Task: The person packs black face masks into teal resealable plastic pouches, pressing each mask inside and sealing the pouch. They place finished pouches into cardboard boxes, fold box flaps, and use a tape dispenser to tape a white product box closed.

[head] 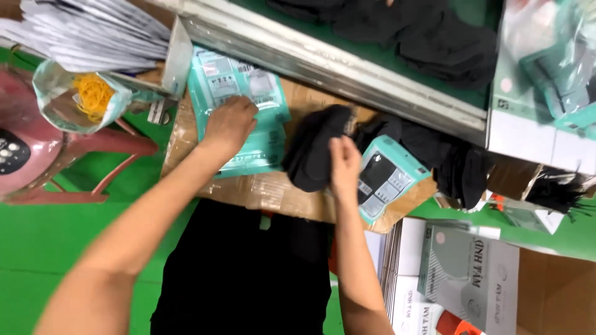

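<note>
My left hand (230, 124) rests on a stack of teal plastic pouches (239, 108) lying on a brown cardboard sheet (273, 189). My right hand (343, 164) grips a bundle of black fabric pieces (313, 146) just to the right of that stack. Beside the right hand lies another teal pouch (388, 177) with a black panel, tilted on the cardboard. More black fabric pieces (447, 161) are heaped behind it.
A metal rail (335, 65) runs across above the cardboard, with black pieces (428, 34) on a green surface beyond. A bag of yellow rubber bands (87, 96), a pink stool (37, 155), grey flat sheets (93, 31) and boxes of packaging (472, 279) surround the area.
</note>
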